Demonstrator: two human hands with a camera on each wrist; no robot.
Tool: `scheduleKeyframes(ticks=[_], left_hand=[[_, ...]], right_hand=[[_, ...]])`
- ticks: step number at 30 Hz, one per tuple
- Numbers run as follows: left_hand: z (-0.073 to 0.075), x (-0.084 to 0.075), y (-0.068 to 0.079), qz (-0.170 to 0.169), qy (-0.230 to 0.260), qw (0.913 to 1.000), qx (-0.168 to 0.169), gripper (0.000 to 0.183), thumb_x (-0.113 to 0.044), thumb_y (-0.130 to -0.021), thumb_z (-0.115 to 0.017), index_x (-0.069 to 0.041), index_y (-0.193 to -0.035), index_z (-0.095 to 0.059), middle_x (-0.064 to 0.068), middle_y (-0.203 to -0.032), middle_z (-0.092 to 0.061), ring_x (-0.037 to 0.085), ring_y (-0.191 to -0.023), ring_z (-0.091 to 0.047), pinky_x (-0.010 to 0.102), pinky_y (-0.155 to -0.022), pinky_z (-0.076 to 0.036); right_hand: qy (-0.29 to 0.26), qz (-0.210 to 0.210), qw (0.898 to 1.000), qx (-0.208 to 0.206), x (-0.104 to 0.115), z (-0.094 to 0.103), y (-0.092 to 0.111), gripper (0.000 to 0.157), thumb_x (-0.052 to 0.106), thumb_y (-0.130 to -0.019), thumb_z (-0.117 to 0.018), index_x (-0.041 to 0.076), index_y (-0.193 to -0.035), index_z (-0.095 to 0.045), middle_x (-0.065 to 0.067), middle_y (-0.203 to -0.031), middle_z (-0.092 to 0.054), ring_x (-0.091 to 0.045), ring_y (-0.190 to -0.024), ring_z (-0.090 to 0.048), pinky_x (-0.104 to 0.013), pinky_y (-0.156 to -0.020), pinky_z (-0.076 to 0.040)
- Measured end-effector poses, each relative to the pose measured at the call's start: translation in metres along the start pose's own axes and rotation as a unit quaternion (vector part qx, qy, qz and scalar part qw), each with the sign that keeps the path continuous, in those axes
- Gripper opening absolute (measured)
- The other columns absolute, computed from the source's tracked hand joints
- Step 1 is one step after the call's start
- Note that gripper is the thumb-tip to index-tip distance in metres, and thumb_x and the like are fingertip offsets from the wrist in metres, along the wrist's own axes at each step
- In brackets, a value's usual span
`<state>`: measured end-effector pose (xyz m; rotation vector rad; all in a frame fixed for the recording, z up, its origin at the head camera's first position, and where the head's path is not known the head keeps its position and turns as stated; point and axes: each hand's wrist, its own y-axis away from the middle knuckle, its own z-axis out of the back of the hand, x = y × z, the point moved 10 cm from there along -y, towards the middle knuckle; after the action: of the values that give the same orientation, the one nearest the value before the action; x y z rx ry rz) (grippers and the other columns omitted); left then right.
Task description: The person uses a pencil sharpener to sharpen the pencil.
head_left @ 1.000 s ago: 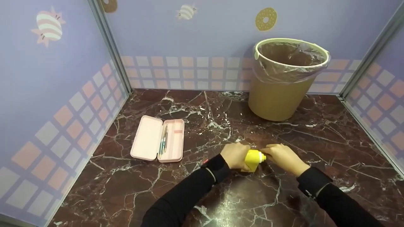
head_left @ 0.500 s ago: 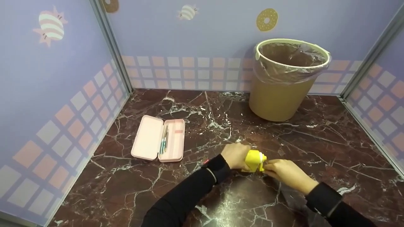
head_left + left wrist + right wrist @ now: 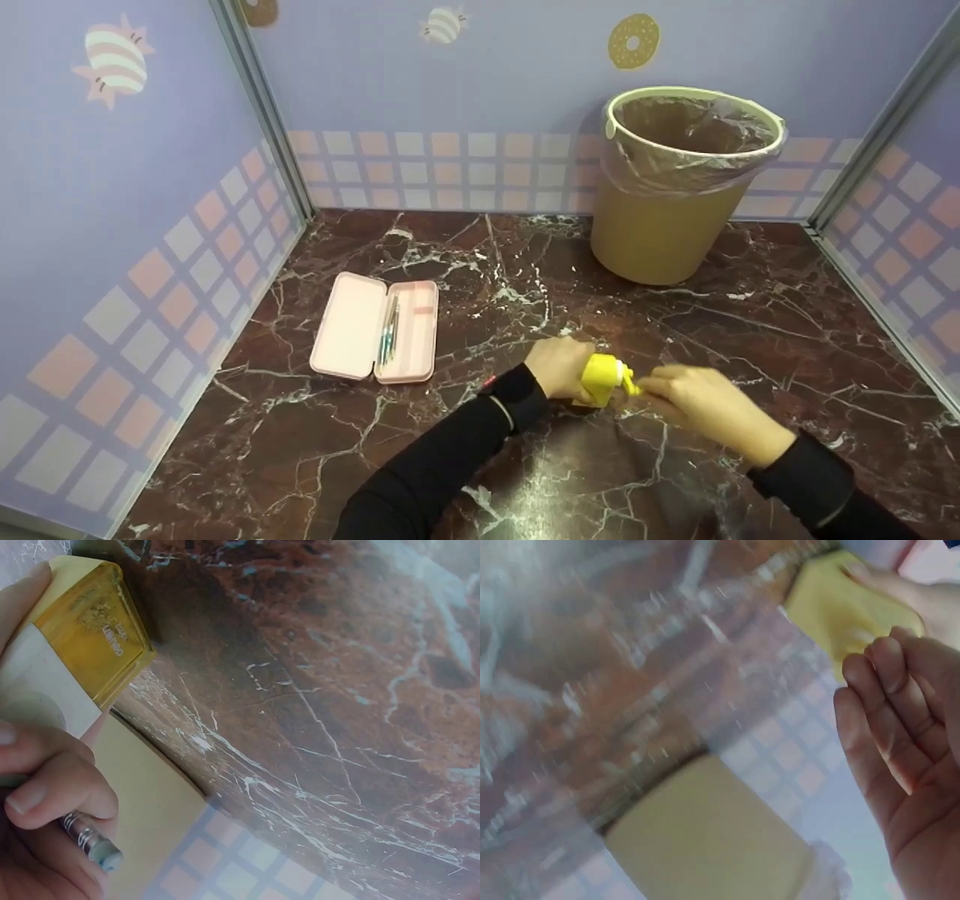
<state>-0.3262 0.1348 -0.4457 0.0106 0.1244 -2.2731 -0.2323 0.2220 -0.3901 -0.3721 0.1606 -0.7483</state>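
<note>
A yellow pencil sharpener [image 3: 598, 373] sits on its side in a person's left hand [image 3: 556, 367], over a dark, white-veined tabletop [image 3: 262, 465]. The left fingers curl about it, the thumb along its body; the same hand grips a pencil [image 3: 94, 844], its metal band and rounded end poking out beneath the sharpener in the left wrist view. That view also shows dark flecks and pale lettering on the sharpener's see-through yellow end.

At the sharpener's right, the right hand [image 3: 701, 401], slightly blurred, has its fingertips drawn together, pinching the end of the yellow crank handle [image 3: 630, 380]. Black sleeves [image 3: 435, 465] reach in from the near side of the sharpener.

Beyond the sharpener, white specks [image 3: 541, 292] dot the surface. Well to its left lies a pink pencil case [image 3: 414, 341], lid folded back, with several slim pencils [image 3: 388, 341] inside along the hinge. Behind the sharpener and to its right stands a tan bin [image 3: 652, 232] lined with a clear plastic bag [image 3: 675, 176]. Farthest back from the sharpener rises a lavender wall [image 3: 517, 75], bearing a doughnut print [image 3: 621, 56] and a band of pink and white squares [image 3: 517, 176].
</note>
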Motion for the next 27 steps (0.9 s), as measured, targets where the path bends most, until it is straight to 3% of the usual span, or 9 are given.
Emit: scheduleKeyframes(ticks=[4, 9, 18, 27], left_hand=[[-0.001, 0.001, 0.000, -0.002, 0.001, 1.0000, 0.001, 0.054, -0.051, -0.066, -0.091, -0.016, -0.101, -0.069, -0.001, -0.093, -0.077, 0.019, -0.080, -0.074, 0.034, -0.066, -0.060], [0.000, 0.000, 0.000, -0.006, 0.002, 1.0000, 0.001, 0.054, -0.051, -0.067, -0.091, -0.016, -0.101, -0.069, 0.000, -0.093, -0.077, 0.019, -0.080, -0.073, 0.034, -0.065, -0.060], [0.002, -0.002, 0.001, -0.007, -0.007, 0.9999, -0.003, 0.056, -0.051, -0.066, -0.091, -0.016, -0.102, -0.069, 0.000, -0.093, -0.077, 0.019, -0.082, -0.074, 0.035, -0.067, -0.060], [0.001, -0.001, 0.001, -0.008, -0.006, 0.9999, -0.005, 0.056, -0.051, -0.066, -0.091, -0.016, -0.103, -0.069, 0.000, -0.094, -0.077, 0.019, -0.083, -0.074, 0.035, -0.068, -0.061]], right_hand=[[0.024, -0.005, 0.999, -0.022, -0.009, 0.013, -0.011, 0.012, 0.012, -0.082, -0.080, 0.010, -0.094, -0.076, 0.003, -0.075, -0.066, -0.008, -0.061, -0.061, -0.027, -0.058, -0.057], [0.059, -0.029, 0.998, -0.022, -0.028, 0.010, -0.023, 0.013, 0.016, -0.086, -0.079, 0.008, -0.096, -0.077, 0.000, -0.077, -0.067, -0.013, -0.062, -0.064, -0.032, -0.059, -0.057], [0.061, -0.079, 0.995, 0.031, -0.058, -0.021, -0.036, 0.007, 0.014, -0.089, -0.077, 0.009, -0.094, -0.076, -0.004, -0.079, -0.067, -0.020, -0.063, -0.064, -0.039, -0.056, -0.054], [0.030, -0.085, 0.994, 0.054, -0.064, -0.049, -0.032, 0.009, 0.010, -0.088, -0.076, 0.009, -0.097, -0.078, -0.006, -0.084, -0.071, -0.026, -0.069, -0.070, -0.044, -0.061, -0.057]])
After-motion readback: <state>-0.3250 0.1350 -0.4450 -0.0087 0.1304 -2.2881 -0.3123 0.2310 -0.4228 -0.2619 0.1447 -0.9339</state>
